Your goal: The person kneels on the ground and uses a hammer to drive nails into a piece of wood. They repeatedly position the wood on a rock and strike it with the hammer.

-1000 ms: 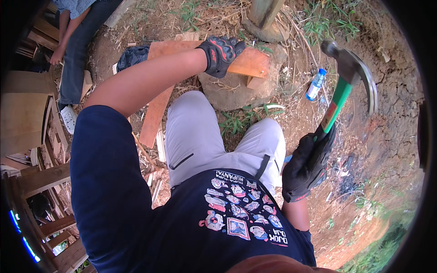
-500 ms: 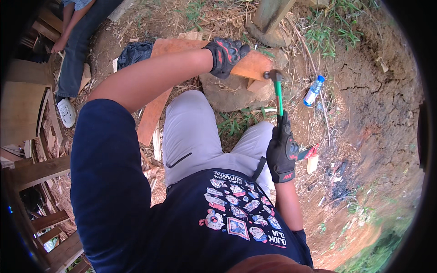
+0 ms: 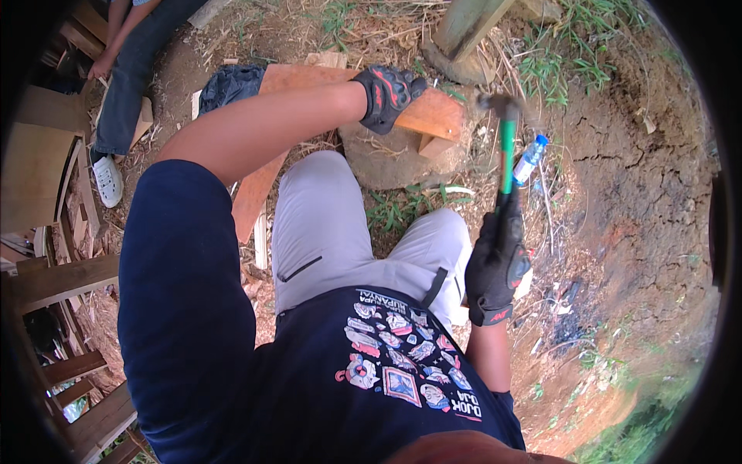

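My right hand (image 3: 497,267), in a black glove with red marks, is closed round the dark grip of a hammer (image 3: 507,147) with a green handle. The hammer's head is in the air, right of a reddish-brown wooden board (image 3: 437,114) and apart from it. My left hand (image 3: 386,99), gloved alike, lies on the board with its fingers curled over it; the fingertips are partly hidden. Under the board's right end sits a small wooden block (image 3: 435,145), on a broad, flat stone or stump (image 3: 390,166). Another reddish-brown length (image 3: 255,197) runs beside my left knee.
A blue-capped plastic bottle (image 3: 530,160) stands or lies right of the hammer. Behind the stone rises a wooden post (image 3: 468,35). A black plastic bag (image 3: 230,87) is at the left. Another person's leg (image 3: 127,100) and stacked timber (image 3: 66,282) are farther left.
My right hand has swung the hammer away from the board's right end, to the right and upward. My left hand has hardly moved on the board.
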Motion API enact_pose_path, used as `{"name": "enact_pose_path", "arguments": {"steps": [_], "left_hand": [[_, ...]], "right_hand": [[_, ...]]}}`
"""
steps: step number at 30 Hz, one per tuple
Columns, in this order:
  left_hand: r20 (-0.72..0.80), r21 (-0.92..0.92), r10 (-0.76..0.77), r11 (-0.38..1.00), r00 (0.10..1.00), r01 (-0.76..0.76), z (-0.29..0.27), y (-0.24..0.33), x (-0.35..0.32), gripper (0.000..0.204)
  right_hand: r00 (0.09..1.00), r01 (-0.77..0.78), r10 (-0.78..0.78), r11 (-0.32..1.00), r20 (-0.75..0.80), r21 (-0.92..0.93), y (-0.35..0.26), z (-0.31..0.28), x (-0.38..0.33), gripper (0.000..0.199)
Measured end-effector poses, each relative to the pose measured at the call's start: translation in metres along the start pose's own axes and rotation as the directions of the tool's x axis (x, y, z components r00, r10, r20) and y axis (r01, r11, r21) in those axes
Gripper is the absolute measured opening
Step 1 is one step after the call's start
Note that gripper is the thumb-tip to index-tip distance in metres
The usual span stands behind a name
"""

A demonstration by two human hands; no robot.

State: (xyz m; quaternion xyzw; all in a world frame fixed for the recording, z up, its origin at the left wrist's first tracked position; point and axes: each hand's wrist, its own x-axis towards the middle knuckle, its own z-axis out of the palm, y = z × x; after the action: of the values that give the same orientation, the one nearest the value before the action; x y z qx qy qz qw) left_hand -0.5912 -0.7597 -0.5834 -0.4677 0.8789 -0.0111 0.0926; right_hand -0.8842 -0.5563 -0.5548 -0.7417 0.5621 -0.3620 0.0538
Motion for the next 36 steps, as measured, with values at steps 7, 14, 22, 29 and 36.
{"name": "enact_pose_path", "arguments": {"steps": [7, 14, 22, 29, 36], "left_hand": [[0.007, -0.011, 0.031, 0.999, 1.000, -0.030, -0.014, 0.014, 0.005, 0.100], [-0.050, 0.002, -0.020, 1.000, 0.999, 0.020, -0.002, 0.004, -0.004, 0.098], [0.081, -0.002, -0.041, 0.999, 0.996, 0.041, -0.005, 0.008, -0.005, 0.105], [0.021, -0.026, 0.001, 1.000, 1.000, -0.001, -0.011, 0.015, 0.009, 0.102], [-0.046, -0.080, -0.023, 0.997, 0.999, 0.019, 0.001, 0.007, -0.007, 0.101]], "right_hand": [[0.969, -0.140, 0.177, 0.968, 0.170, -0.208, 0.016, 0.032, -0.020, 0.057], [0.956, -0.136, 0.166, 0.982, -0.241, 0.134, -0.011, -0.020, -0.005, 0.054], [0.956, -0.184, 0.218, 0.967, 0.198, -0.177, -0.019, -0.014, 0.007, 0.057], [0.957, -0.052, 0.173, 0.891, 0.234, -0.450, 0.013, 0.009, -0.029, 0.050], [0.996, -0.091, 0.090, 0.996, -0.021, -0.012, 0.032, 0.014, -0.018, 0.051]]}}
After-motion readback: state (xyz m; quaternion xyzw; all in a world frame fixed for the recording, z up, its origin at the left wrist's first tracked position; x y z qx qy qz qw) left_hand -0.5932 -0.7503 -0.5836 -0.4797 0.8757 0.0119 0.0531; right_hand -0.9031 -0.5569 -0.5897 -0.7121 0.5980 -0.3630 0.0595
